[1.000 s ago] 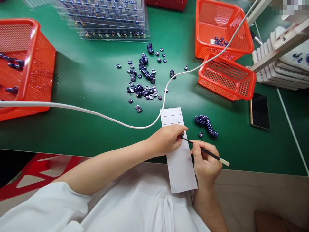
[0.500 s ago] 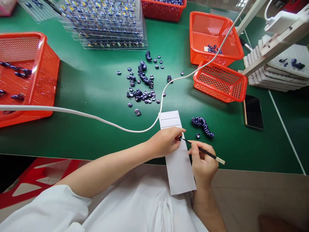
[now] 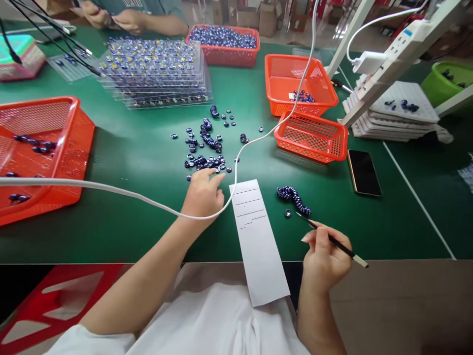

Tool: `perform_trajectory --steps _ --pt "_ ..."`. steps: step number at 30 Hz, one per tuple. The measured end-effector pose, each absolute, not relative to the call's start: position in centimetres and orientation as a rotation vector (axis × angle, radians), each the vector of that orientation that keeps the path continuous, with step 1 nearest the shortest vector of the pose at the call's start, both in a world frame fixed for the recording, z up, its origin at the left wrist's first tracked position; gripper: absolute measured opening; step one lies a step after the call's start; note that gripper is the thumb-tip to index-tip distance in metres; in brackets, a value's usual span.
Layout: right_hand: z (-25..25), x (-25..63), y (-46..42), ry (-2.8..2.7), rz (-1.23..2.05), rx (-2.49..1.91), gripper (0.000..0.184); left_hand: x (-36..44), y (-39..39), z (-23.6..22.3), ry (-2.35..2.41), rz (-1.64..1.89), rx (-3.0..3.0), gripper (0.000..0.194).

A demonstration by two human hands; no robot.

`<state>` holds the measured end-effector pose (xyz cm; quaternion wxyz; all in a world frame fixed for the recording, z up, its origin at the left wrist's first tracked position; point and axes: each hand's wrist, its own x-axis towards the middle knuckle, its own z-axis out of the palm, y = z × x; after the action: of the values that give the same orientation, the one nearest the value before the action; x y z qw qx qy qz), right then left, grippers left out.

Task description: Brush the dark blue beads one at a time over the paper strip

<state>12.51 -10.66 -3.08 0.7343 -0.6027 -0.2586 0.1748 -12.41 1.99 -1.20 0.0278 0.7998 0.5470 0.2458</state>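
Observation:
My left hand [image 3: 204,195] reaches over the green table with its fingers stretched out and apart. Its fingertips are at the near edge of a loose pile of shiny dark purple-blue beads [image 3: 207,162]. Any bead right under the fingers is hidden. In my right hand [image 3: 327,256] is a fine paintbrush [image 3: 338,244] with a black handle and a pale end. The brush tip points at a curved row of the same beads [image 3: 293,198], close to a single bead [image 3: 287,213]. Between my hands lies a long white paper strip [image 3: 258,246] with lines drawn across it, overhanging the table edge.
A white cable [image 3: 148,198] crosses over my left wrist and the paper. Orange baskets [image 3: 86,148] stand at left and right [image 3: 310,135]. Behind are stacked clear trays [image 3: 155,74] and a bead-filled basket [image 3: 229,56]. A phone [image 3: 364,172] lies right. Another person's hands [image 3: 129,20] work opposite.
My left hand has left the paper and the brush tip, moving left and away from me to the bead pile. The brush has swung toward the bead row. The view has tilted up.

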Motion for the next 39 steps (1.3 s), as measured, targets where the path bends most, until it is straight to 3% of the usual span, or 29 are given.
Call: perform_trajectory --steps 8,18,22,27,30,39 --pt "-3.2 12.7 -10.2 -0.503 0.356 -1.255 0.019 -2.8 -1.7 -1.5 0.83 0.643 2.638 0.025" --pt "-3.1 12.6 -10.4 -0.533 0.371 -1.284 0.02 1.0 0.2 -1.1 0.862 0.222 2.713 0.021" --pt "-3.1 12.7 -10.3 -0.55 0.4 -1.282 0.02 -0.1 0.4 -0.6 0.878 0.187 2.703 0.023" --pt "-3.4 13.2 -10.3 -0.58 0.444 -1.348 0.022 -5.0 0.6 -0.8 0.955 0.583 2.543 0.012" --pt "-3.2 13.0 -10.5 -0.641 0.511 -1.413 0.023 -8.7 0.1 -1.0 0.936 0.732 2.446 0.018" --pt "-1.4 10.3 -9.0 -1.111 0.898 -1.614 0.025 -12.7 -1.5 -1.7 0.803 0.645 2.453 0.027"
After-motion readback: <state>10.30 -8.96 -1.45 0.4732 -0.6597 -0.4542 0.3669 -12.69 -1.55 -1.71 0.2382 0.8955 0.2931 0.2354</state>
